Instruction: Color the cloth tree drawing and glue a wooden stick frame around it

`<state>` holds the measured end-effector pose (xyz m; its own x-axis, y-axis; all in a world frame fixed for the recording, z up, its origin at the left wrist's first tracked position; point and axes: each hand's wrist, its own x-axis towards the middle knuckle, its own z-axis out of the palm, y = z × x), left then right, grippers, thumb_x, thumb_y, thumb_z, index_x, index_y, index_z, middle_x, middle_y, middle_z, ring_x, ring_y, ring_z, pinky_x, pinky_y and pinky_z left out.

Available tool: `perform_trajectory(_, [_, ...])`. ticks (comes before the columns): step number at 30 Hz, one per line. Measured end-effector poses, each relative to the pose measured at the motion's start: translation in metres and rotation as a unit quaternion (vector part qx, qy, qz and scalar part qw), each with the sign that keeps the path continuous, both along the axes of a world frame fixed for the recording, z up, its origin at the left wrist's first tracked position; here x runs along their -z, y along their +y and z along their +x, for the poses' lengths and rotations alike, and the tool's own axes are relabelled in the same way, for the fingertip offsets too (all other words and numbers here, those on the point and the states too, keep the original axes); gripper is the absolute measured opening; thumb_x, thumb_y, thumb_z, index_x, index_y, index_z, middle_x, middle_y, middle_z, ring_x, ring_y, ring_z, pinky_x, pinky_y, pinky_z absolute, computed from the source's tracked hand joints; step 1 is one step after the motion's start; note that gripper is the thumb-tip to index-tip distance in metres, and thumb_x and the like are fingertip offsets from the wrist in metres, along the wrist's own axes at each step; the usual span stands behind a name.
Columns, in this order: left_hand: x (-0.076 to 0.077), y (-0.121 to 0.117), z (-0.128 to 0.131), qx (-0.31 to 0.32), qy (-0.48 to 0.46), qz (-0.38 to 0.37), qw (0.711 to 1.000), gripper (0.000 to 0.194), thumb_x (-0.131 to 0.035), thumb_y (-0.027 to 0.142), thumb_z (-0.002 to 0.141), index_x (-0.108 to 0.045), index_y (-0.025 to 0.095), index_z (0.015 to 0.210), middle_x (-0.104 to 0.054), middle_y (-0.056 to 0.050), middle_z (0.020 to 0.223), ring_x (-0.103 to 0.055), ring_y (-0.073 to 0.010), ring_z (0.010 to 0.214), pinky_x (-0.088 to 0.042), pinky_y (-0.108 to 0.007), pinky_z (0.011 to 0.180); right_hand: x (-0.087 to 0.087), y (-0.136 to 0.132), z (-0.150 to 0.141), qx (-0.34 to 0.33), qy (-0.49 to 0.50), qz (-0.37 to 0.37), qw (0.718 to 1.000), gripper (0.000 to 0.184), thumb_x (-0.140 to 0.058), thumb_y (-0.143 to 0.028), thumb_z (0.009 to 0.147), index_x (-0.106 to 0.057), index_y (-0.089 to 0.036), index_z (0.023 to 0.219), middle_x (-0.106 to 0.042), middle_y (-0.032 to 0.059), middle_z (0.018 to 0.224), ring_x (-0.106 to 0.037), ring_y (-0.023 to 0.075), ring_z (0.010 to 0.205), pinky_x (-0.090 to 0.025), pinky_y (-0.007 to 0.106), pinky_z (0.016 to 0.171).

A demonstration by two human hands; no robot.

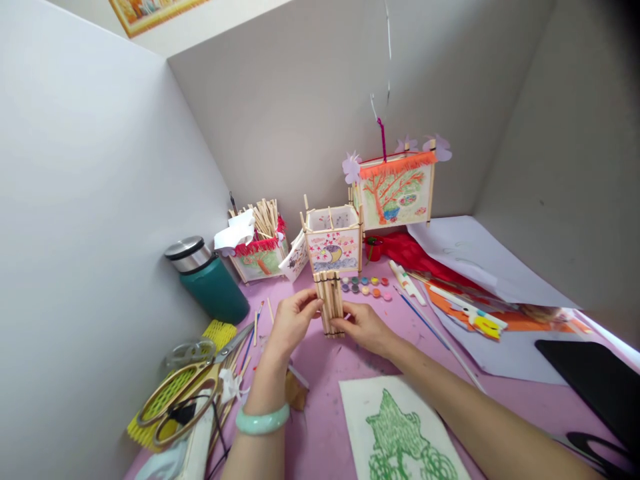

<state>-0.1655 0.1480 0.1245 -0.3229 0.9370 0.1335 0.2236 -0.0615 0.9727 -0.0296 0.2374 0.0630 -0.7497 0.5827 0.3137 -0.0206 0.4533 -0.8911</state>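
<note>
Both sides of the tied wooden-stick bundle (330, 303), nearly upright in front of the painted paper lantern (334, 252), are pinched, left hand (294, 321) on one edge, right hand (365, 327) low on the other, and soft, even squeezing should keep it straight.

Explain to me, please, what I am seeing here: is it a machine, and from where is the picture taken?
There is no machine here. A person works with two bare hands, and the one picture comes from a camera worn on their head, looking forward and down. The left hand, with a pale green bangle on its wrist, and the right hand hold a roughly upright bundle of wooden sticks, bound with dark bands near both ends. On the purple tabletop are a teal bottle and gold-handled scissors at left, small paint pots and a stick-framed paper box beyond the bundle, and a green drawing in front.
</note>
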Motion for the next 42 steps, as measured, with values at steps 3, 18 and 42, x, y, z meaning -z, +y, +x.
perform_trajectory(3, [0.001, 0.0, 0.0, -0.009, 0.0, -0.004, 1.0, 0.021, -0.06, 0.027, 0.075, -0.069, 0.015, 0.089, -0.068, -0.004, 0.084, -0.062, -0.0153, 0.077, -0.052, -0.026, 0.07, -0.001, -0.002, -0.002, 0.014, -0.001, -0.03, 0.999, 0.023, -0.057, -0.022, 0.077, -0.07, -0.017, 0.095, -0.07, 0.0015, 0.079, -0.059, 0.0152, 0.065, -0.043, 0.023, 0.06])
perform_trajectory(18, [0.023, 0.001, -0.001, -0.054, 0.04, 0.014, 0.998, 0.024, -0.062, 0.033, 0.075, -0.07, 0.017, 0.091, -0.068, -0.007, 0.095, -0.06, -0.0184, 0.089, -0.049, -0.029, 0.079, -0.002, -0.006, -0.004, 0.067, 0.033, -0.138, 0.988, 0.018, -0.067, -0.031, 0.069, -0.071, -0.014, 0.069, -0.067, 0.0006, 0.061, -0.06, 0.0172, 0.06, -0.044, 0.026, 0.058])
perform_trajectory(42, [0.036, 0.008, 0.018, -0.064, -0.054, -0.055, 0.995, 0.02, -0.066, 0.028, 0.066, -0.065, 0.014, 0.079, -0.055, 0.003, 0.056, -0.046, -0.0075, 0.046, -0.038, -0.019, 0.043, -0.029, 0.01, 0.005, 0.105, 0.121, -0.359, 0.92, 0.028, -0.072, -0.037, 0.066, -0.068, -0.012, 0.076, -0.071, 0.0074, 0.071, -0.066, 0.0196, 0.061, -0.054, 0.03, 0.057])
